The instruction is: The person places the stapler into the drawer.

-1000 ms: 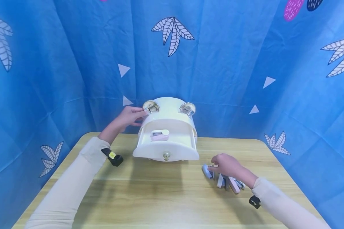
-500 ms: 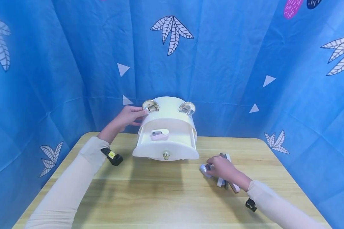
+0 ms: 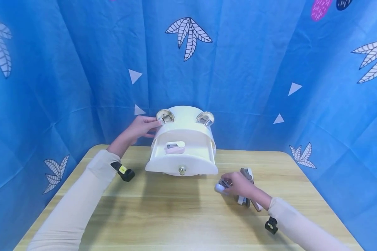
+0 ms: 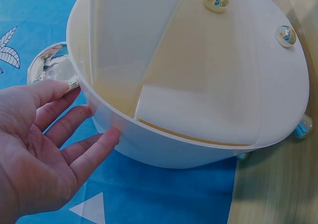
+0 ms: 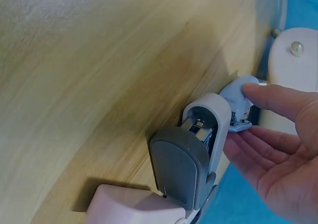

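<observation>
A white drawer box (image 3: 185, 118) with two shiny gold ears stands at the back of the table, its drawer (image 3: 163, 164) pulled out. Inside the drawer lies a small pink-and-white stapler (image 3: 175, 149). My left hand (image 3: 140, 127) pinches the box's left ear (image 4: 49, 65) between thumb and forefinger, the other fingers against the box's side. To the right, my right hand (image 3: 240, 184) pinches a light-blue mini stapler (image 5: 237, 97) between thumb and fingers, close over the table. Beside it are a grey-and-white stapler (image 5: 180, 164) and a pink stapler (image 5: 134, 205).
The wooden table (image 3: 176, 223) runs forward from the box to the bottom of the head view. A blue patterned curtain (image 3: 251, 69) hangs behind it and along both sides. The drawer's round gold knob (image 3: 182, 169) sticks out at the front.
My right hand has shifted slightly left and down with the light-blue stapler, uncovering staplers behind it. My left hand and the drawer box look unmoved.
</observation>
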The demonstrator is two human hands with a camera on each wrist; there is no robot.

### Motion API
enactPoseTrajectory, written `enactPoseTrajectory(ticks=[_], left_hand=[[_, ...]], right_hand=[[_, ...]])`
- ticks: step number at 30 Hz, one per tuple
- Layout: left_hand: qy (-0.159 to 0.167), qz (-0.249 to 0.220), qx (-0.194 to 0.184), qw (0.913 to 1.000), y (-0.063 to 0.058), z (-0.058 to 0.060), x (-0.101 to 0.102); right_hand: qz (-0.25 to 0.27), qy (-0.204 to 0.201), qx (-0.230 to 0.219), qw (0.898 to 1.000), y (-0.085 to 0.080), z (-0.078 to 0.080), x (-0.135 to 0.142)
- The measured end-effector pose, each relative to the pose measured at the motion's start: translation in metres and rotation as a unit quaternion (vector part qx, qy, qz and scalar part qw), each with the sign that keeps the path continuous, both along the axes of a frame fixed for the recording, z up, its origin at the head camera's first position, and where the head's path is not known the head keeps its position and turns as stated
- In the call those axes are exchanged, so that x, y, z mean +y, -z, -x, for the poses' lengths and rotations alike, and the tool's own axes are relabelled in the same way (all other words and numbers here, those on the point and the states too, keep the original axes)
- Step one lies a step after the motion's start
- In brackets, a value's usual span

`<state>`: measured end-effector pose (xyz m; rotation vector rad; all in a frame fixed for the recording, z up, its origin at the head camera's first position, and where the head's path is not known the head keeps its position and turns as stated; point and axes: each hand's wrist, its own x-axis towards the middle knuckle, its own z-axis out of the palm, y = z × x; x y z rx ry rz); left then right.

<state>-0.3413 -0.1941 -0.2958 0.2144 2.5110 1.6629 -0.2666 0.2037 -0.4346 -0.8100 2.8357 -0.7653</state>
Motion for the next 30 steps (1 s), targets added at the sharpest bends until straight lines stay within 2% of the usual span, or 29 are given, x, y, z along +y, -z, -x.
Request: enactPoseTrajectory(ticks=[8,16,23,30], left_hand=[[0.004,-0.002,-0.009,0.9999,-0.002,0.002,0.000],[0.005,-0.001,-0.008,1.0000,-0.002,0.002,-0.001],[0.004,0.007,-0.005,1.0000,-0.003,0.002,-0.001],[0.003,0.001,-0.008,1.0000,-0.003,0.001,-0.001]], right_hand=[[-0.012,0.029,0.007,0.999,0.003,-0.002,-0.005],[-0.011,0.020,-0.004,1.000,-0.010,-0.002,-0.006],[0.007,0.024,-0.006,1.000,-0.039,0.003,0.004],[0.012,0.040,0.005,0.999,-0.092,0.004,0.008]])
